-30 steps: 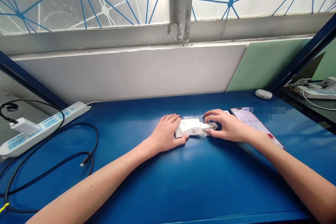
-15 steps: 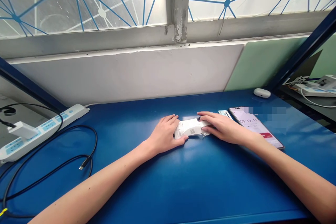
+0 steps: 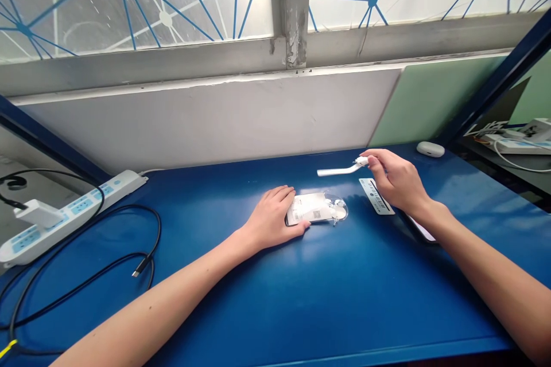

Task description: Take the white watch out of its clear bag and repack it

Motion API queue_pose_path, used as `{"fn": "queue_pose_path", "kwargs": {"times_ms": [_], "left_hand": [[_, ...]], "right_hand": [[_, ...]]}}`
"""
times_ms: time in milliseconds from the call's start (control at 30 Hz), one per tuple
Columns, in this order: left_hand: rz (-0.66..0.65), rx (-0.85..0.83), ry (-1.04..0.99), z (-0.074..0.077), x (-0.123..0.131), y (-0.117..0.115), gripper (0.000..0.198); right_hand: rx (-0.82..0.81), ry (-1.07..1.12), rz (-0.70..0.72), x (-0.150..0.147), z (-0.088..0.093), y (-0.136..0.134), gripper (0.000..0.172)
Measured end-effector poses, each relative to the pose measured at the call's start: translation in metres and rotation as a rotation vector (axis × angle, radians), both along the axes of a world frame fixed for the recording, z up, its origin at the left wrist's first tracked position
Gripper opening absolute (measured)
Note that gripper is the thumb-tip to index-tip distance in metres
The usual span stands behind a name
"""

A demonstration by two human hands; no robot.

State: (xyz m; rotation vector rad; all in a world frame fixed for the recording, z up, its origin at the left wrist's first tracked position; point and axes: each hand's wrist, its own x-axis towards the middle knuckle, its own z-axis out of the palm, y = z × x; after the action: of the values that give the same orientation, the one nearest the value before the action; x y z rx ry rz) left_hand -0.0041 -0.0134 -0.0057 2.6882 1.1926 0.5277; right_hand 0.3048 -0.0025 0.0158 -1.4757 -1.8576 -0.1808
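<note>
My left hand [image 3: 271, 217] lies flat, fingers out, on the left end of a small white packet [image 3: 312, 209] in clear plastic on the blue table [image 3: 275, 292]. My right hand [image 3: 398, 180] is raised above the table to the right and pinches one end of a thin white strip [image 3: 340, 171], which sticks out to the left. A small white label card [image 3: 375, 195] lies just under that hand. A phone [image 3: 419, 229] is mostly hidden beneath my right wrist.
A white power strip [image 3: 64, 212] with a plugged-in charger [image 3: 32, 209] lies at far left, with a black cable [image 3: 86, 275] looped beside it. A white earbud case [image 3: 430, 149] sits at the back right. Another power strip [image 3: 516, 140] lies beyond the blue post.
My right hand has left the packet, lifting up and to the right with the white strip. The label card now shows; my wrist covers the phone. My left hand stayed.
</note>
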Motion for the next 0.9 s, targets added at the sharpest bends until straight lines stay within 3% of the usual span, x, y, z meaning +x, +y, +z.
{"fn": "queue_pose_path", "kwargs": {"times_ms": [200, 333, 500, 667, 800, 900], "left_hand": [[-0.042, -0.033, 0.003, 0.001, -0.002, 0.001, 0.076], [-0.042, -0.013, -0.13, 0.001, -0.004, -0.001, 0.09], [-0.055, 0.209, -0.364, 0.002, -0.004, -0.001, 0.056], [-0.135, 0.379, -0.387, 0.012, 0.006, -0.008, 0.048], [-0.174, 0.406, -0.344, 0.023, 0.014, -0.014, 0.037], [-0.23, 0.314, -0.342, 0.027, 0.016, -0.014, 0.029]], "right_hand": [[-0.012, -0.031, 0.103, -0.01, -0.005, -0.005, 0.032], [-0.049, -0.082, 0.19, -0.017, -0.009, -0.01, 0.029], [-0.021, -0.129, 0.259, -0.028, -0.008, -0.017, 0.025], [0.097, -0.145, 0.365, -0.04, -0.006, -0.026, 0.02], [0.208, -0.064, 0.468, -0.052, -0.005, -0.035, 0.014], [0.249, 0.108, 0.457, -0.062, 0.002, -0.04, 0.009]]}}
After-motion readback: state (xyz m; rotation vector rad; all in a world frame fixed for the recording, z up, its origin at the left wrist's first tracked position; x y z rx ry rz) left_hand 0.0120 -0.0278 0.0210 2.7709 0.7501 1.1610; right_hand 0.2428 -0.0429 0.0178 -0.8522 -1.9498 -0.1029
